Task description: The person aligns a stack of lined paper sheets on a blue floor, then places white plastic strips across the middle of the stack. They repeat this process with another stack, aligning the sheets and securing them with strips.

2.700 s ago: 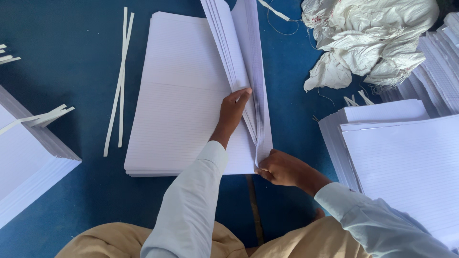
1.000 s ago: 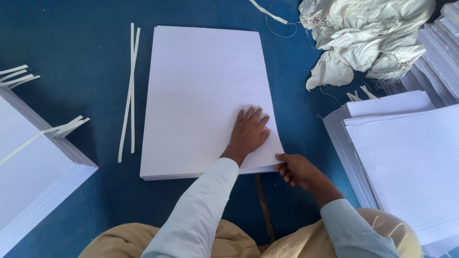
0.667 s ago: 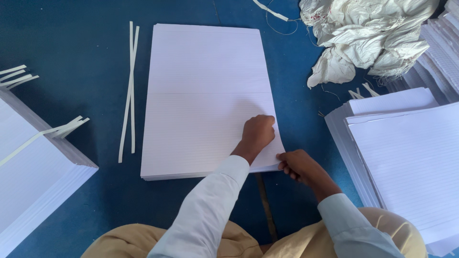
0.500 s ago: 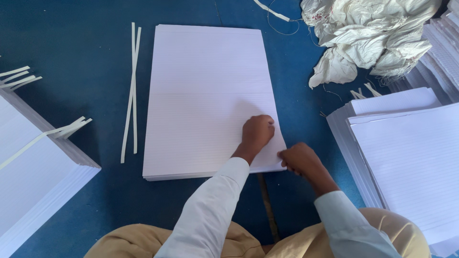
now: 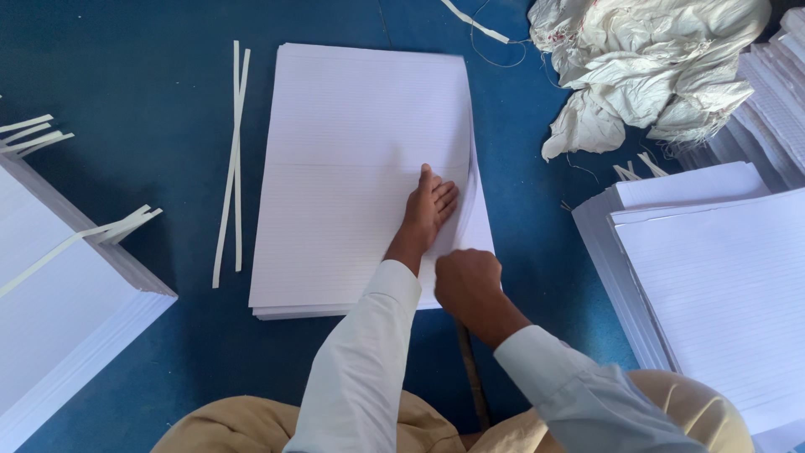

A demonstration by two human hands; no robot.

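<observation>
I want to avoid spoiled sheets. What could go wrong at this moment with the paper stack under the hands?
The left hand presses flat on the lined paper stack while the right hand lifts sheets at the right edge; they might crease or tear. The stack edges are already uneven at the near corner, so lifting could shift them further.

Three stacks of white ruled paper sheets are lying on the blue floor: one centre stack [image 5: 352, 168], one left stack [image 5: 59, 302], one right stack [image 5: 721, 285]. Two long white paper strips [image 5: 231, 168] are lying beside the centre stack. One crumpled white cloth [image 5: 654, 67] is lying at the upper right.
</observation>
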